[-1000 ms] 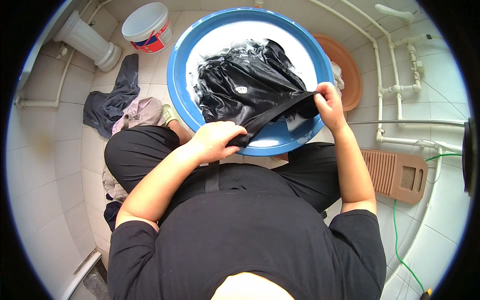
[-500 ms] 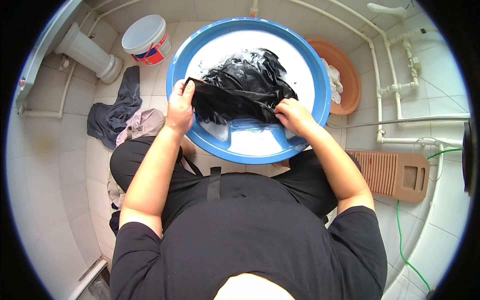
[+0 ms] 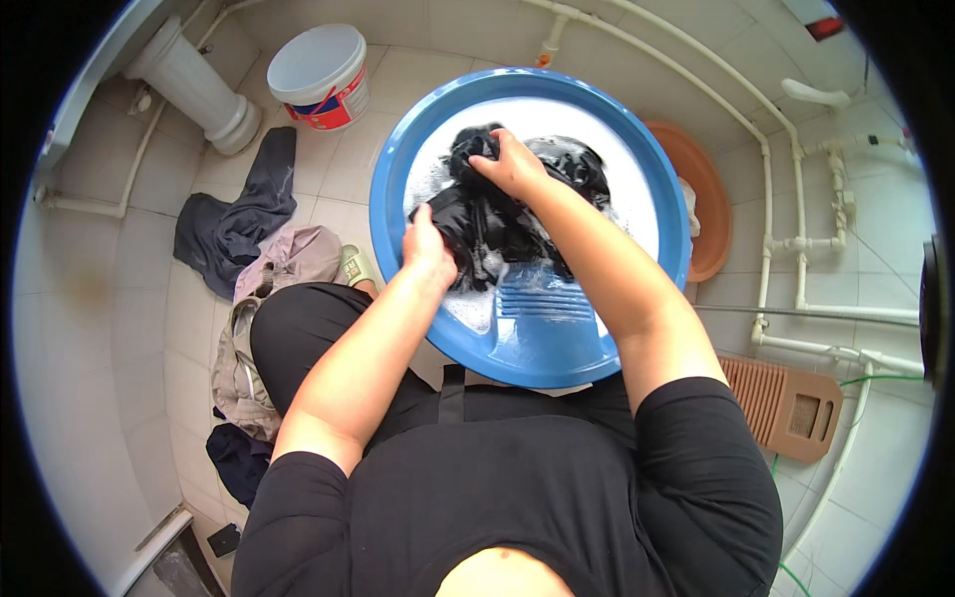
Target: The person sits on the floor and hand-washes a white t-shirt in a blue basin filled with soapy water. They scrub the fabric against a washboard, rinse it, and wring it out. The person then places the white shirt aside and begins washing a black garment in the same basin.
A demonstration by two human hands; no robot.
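A wet black garment (image 3: 484, 227) lies bunched in a big blue basin (image 3: 386, 204) of white suds. My left hand (image 3: 430, 249) is closed on the garment's near left edge, just inside the rim. Farther in, my right hand (image 3: 514, 167) reaches across the basin and grips a gathered lump of the same black cloth. Part of the cloth behind my right forearm is hidden. Below the garment, the basin's moulded ribbed washing slope (image 3: 542, 303) shows on the side toward me.
Behind the basin's right side stands an orange tub (image 3: 711, 239) with white cloth. A brown washboard (image 3: 786, 403) lies on the right, near white pipes (image 3: 768, 229). At left are a white bucket (image 3: 318, 75), dark grey clothing (image 3: 234, 224) and beige clothing (image 3: 239, 373).
My right hand has moved from the garment's near right side to its far left part. The cloth, held stretched before, is now bunched. The whole view has shifted.
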